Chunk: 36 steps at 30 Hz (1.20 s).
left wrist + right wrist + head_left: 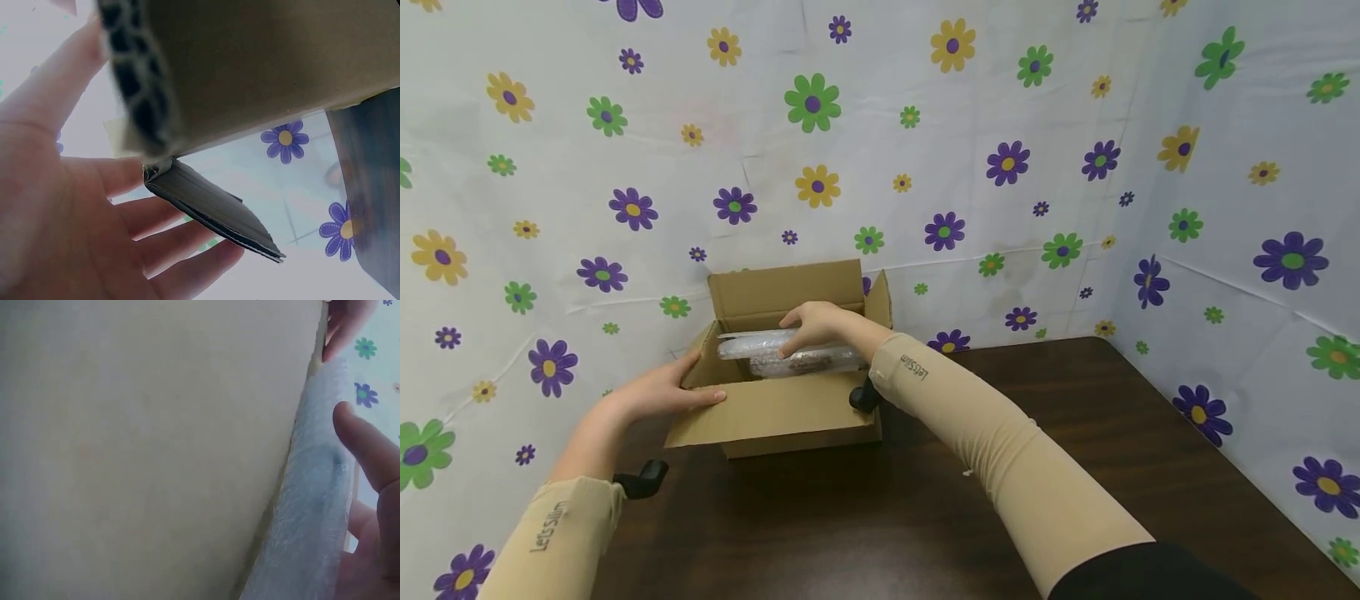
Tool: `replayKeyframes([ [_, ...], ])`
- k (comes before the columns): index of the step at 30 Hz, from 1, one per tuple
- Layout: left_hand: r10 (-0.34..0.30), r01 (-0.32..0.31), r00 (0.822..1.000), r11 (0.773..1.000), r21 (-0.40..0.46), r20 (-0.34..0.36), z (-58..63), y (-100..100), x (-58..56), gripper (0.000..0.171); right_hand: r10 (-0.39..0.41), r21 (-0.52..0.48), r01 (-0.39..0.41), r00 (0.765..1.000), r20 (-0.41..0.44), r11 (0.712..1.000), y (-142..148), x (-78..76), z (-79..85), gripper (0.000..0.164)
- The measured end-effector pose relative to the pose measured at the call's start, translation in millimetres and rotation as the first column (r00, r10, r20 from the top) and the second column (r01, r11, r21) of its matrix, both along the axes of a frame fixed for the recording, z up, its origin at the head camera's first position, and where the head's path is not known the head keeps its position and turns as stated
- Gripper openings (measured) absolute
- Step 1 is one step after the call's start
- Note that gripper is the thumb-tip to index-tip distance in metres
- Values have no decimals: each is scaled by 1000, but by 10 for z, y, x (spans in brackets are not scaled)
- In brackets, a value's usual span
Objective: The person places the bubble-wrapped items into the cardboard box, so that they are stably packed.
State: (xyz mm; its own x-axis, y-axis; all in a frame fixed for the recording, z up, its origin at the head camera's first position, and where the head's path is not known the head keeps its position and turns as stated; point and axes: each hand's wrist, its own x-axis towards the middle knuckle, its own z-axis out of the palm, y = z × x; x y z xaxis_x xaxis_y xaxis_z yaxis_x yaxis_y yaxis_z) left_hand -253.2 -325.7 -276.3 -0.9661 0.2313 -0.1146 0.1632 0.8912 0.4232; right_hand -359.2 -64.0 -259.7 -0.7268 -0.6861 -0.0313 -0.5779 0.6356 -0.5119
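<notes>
An open cardboard box (767, 412) stands on the table near the back wall. My left hand (658, 390) holds its front left corner, the thumb lying over the front flap. In the left wrist view the fingers (169, 244) stretch behind a side flap (212, 200). Inside the box lie flat packages in clear bubble wrap (808, 362). Over them is my right hand (820, 325), thumb on the near side and fingers on the far side, gripping a bubble-wrapped package (306, 506). What the wrap contains is hidden.
A dark wooden table (1000, 433) extends right and towards me. Close behind the box hangs a white flower-printed cloth (880, 167), with another side of it on the right. The box's back flap (786, 287) and right flap (878, 302) stand up.
</notes>
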Motion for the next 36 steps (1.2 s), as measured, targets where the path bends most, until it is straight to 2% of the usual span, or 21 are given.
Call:
replayKeyframes([
  [9,7,-7,1000,1000,-21,-3,-14,5,7,105,19,40,-19,1000,18,999,-34,17,-76,68],
  [17,13,-13,1000,1000,-11,18,-31,-1,30,105,17,-5,-17,999,49,1000,52,49,-44,61],
  [24,-18,16,1000,998,-57,-22,66,53,75,97,33,-42,-33,999,5,999,177,120,103,58],
  [31,-46,44,999,995,-88,-25,197,41,57,92,102,-6,-103,985,-140,995,441,201,344,58],
  [36,-64,59,996,995,-85,-55,262,-19,70,88,68,-96,-86,981,-182,992,760,247,500,57],
])
